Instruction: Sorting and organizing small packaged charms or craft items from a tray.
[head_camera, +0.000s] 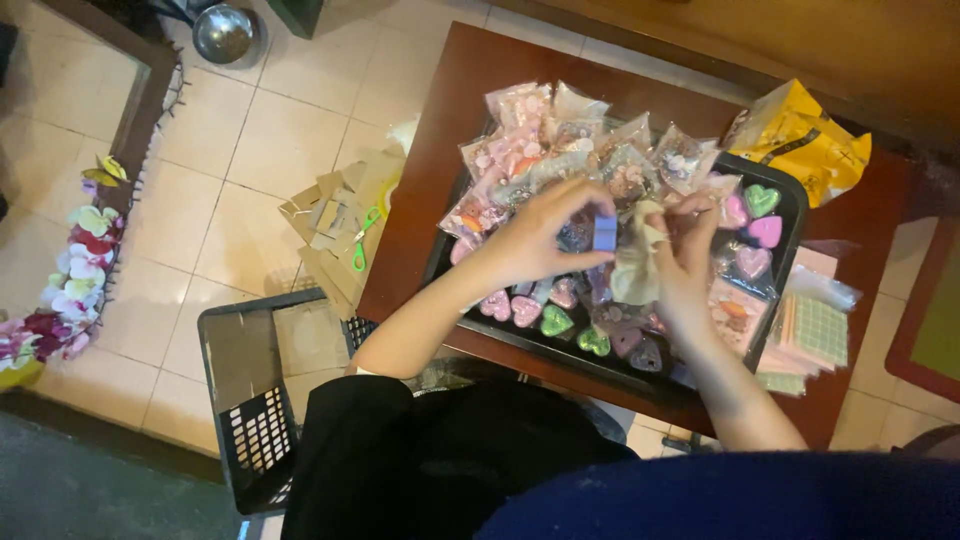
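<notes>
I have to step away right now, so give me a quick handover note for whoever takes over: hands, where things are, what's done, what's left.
Left hand: over the black tray, fingertips pinching a small blue block.
Right hand: grip on a pale clear bag, holding it beside the block.
Done: filled clear packets are heaped at the tray's far end.
Left: loose heart-shaped pieces lie unbagged along the near and right sides of the tray.
Nearby: yellow bag on the table, green scissors on floor cardboard.

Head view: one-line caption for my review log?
Left hand pinches a small blue block, right hand grips a pale pouch, above a black tray of heart shapes.
</notes>
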